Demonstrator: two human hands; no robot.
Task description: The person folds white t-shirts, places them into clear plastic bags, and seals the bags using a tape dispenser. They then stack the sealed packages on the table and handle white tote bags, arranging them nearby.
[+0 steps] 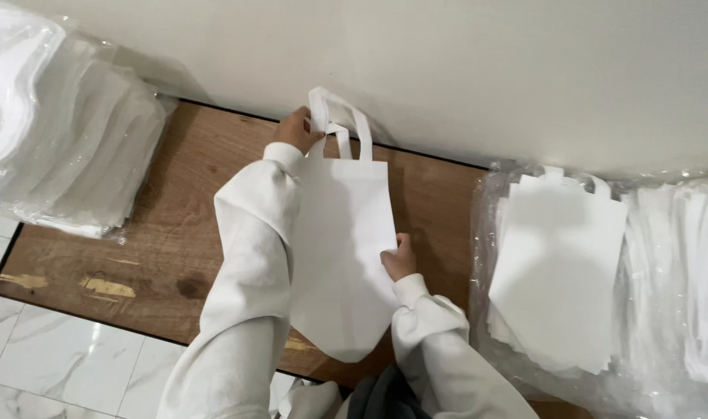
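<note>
While a white tote bag [342, 248] lies on the wooden bench [176, 225], its handle is pinched by the left hand [297, 129]; its edge is gripped by the right hand [400, 258].

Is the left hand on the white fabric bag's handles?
Yes, the left hand pinches the handle loops of the white fabric bag near the wall.

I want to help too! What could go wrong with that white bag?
The left hand pinches only a handle while the right hand grips one edge, so the white bag might crease or slip. The loose stack of bags nearby could slide if bumped.
</note>
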